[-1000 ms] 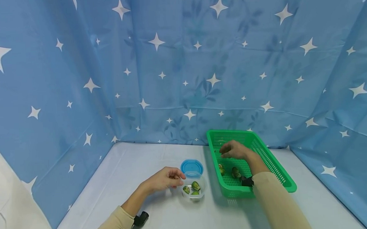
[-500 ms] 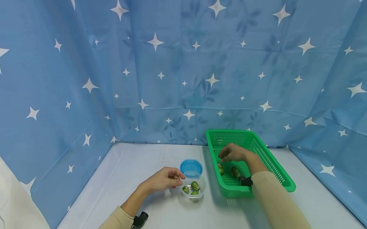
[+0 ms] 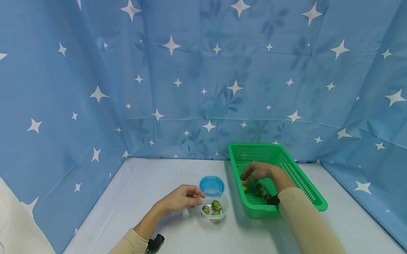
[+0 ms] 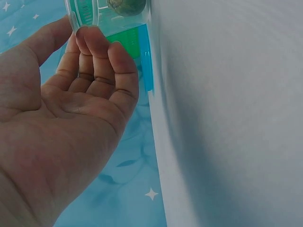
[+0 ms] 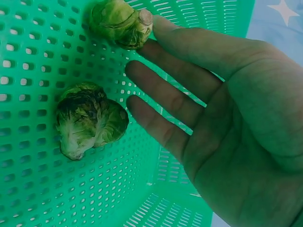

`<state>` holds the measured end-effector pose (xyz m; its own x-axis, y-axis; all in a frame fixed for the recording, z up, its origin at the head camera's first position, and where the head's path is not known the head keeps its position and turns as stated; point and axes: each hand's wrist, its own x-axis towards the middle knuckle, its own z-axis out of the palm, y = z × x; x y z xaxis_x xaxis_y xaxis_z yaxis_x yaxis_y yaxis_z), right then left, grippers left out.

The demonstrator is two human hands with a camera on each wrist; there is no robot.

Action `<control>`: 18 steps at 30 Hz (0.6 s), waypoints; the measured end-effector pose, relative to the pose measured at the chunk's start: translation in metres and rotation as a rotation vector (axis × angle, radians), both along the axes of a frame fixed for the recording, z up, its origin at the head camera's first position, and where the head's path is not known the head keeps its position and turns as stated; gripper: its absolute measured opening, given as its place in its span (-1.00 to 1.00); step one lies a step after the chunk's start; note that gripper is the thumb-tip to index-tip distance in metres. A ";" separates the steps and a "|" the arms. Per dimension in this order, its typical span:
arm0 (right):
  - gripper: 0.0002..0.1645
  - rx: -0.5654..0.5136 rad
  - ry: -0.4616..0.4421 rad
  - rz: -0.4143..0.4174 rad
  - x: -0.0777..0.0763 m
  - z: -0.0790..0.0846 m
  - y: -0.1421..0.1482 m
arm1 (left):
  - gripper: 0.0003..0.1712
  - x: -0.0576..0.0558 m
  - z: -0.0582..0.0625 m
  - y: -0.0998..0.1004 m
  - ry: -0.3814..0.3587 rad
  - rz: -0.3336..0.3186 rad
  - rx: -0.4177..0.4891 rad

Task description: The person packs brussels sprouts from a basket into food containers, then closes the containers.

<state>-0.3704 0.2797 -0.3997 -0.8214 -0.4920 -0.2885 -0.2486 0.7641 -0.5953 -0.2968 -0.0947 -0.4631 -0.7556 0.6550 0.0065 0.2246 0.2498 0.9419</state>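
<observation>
Inside the green basket my right hand reaches down to a Brussels sprout. Thumb tip and index finger are right at its stem end, with the other fingers fairly straight. A second, darker Brussels sprout lies on the basket floor below them. My left hand is beside a small clear plastic container, fingers loosely bent and fingertips right at its rim in the left wrist view. Several Brussels sprouts sit in the container.
A blue lid lies on the white table just behind the container. The basket's raised walls surround my right hand. A blue star-patterned curtain hangs behind and along the table's sides.
My right hand has moved down and slightly left in the basket, closer to the sprout at its left wall. The left hand stays by the container.
</observation>
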 end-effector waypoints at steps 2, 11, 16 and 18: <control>-0.65 0.016 -0.002 0.004 0.001 0.000 -0.001 | -0.66 0.000 0.000 0.000 -0.002 -0.001 0.000; -0.62 0.040 0.003 0.010 0.003 -0.002 -0.004 | -0.64 0.001 0.002 -0.001 -0.006 -0.026 0.010; -0.71 0.062 0.023 0.008 0.001 -0.001 -0.006 | -0.66 0.001 0.001 0.000 -0.008 -0.004 -0.001; -0.75 0.067 0.029 0.017 0.001 0.000 -0.006 | -0.67 0.001 0.001 0.000 -0.008 0.007 -0.002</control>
